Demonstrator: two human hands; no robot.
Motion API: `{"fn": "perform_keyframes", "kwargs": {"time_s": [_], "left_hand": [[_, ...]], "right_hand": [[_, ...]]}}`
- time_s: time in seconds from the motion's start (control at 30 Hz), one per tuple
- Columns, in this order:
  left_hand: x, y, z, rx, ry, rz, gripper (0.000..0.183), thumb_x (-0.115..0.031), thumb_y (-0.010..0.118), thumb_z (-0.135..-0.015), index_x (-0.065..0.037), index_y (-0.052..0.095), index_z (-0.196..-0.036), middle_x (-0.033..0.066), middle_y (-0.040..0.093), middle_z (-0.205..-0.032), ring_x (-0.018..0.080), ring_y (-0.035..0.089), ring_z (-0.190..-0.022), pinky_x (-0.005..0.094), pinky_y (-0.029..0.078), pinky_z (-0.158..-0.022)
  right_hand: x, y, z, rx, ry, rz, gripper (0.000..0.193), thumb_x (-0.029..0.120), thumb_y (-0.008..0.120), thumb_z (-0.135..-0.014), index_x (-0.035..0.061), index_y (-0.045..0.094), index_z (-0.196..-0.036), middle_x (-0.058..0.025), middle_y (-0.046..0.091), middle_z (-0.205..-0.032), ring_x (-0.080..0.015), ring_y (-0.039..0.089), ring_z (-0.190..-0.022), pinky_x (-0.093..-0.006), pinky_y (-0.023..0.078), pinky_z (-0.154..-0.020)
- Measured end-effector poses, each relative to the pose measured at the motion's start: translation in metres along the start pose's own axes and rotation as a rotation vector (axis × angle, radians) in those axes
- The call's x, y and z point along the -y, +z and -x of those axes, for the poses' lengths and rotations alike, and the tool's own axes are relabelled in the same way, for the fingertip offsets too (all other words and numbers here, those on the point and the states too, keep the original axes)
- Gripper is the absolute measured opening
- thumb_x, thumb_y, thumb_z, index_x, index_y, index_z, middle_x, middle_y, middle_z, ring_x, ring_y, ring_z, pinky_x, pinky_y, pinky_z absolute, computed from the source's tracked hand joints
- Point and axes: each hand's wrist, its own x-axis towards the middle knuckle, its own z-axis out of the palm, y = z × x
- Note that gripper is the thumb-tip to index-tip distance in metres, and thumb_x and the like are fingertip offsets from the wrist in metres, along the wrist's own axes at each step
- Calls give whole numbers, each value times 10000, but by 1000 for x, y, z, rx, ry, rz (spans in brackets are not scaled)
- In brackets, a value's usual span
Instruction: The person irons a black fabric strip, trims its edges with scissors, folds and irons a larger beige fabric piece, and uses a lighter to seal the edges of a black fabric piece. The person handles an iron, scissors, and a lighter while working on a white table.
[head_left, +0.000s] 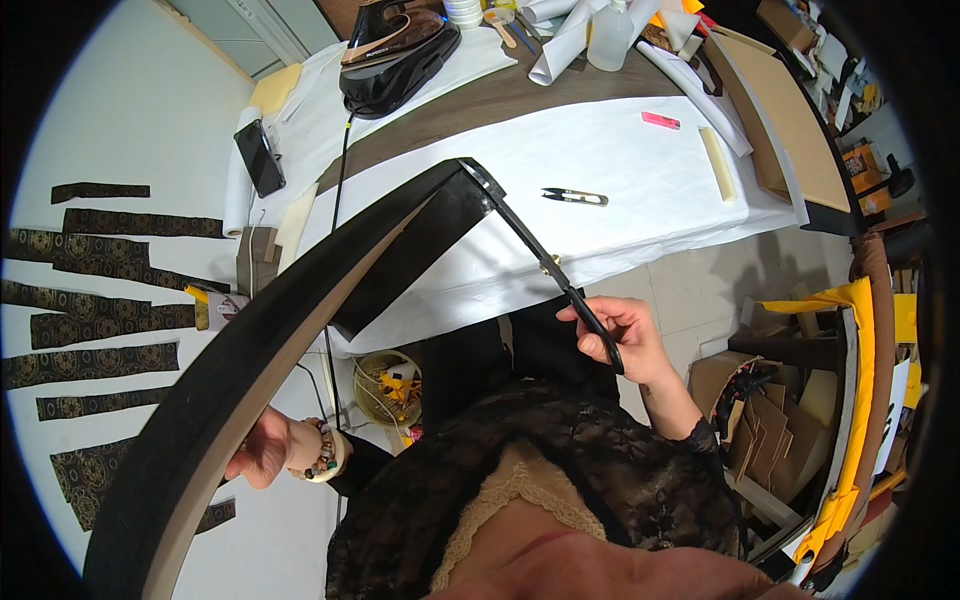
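Observation:
A long, curved black strip (250,330) with a beige edge runs from the lower left up over the table, its far end folding back into a hanging flap. My left hand (262,450) grips the strip's lower part, with the fingers partly hidden behind it. In my right hand (622,335) is a pair of long black scissors (545,258), seen edge-on, with a brass-coloured pivot. The scissor tips touch or overlap the strip at its fold; whether the blades are apart cannot be made out. Small thread snips (575,196) lie on the white-covered table (600,235) beyond.
A black steam iron (400,60) stands at the back, its cord crossing the table. A phone (260,158) leans at the left. Patterned fabric strips (110,255) are spread over the left surface. A scrap bin (375,385) stands below the table; cardboard pieces (770,430) crowd the right.

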Motion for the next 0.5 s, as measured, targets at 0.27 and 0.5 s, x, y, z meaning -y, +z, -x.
{"fn": "perform_keyframes", "kwargs": {"time_s": [0.27,0.5], "left_hand": [[0,4,-1,92,-16,102,429,-226,706,-831,-50,608,-1210,121,562,-1293,305,468,-1251,565,277,-1100],[0,-1,0,60,15,78,390,-208,696,-833,-58,623,-1186,104,561,-1297,298,466,-1245,566,271,-1100]], "right_hand": [[-4,5,0,-2,-26,-35,322,123,741,-827,-24,653,-1100,88,500,-656,12,380,-558,-166,272,-514],[-7,10,-1,5,-41,-75,312,116,714,-842,-35,644,-1106,83,506,-659,9,388,-553,-172,277,-509]]}}
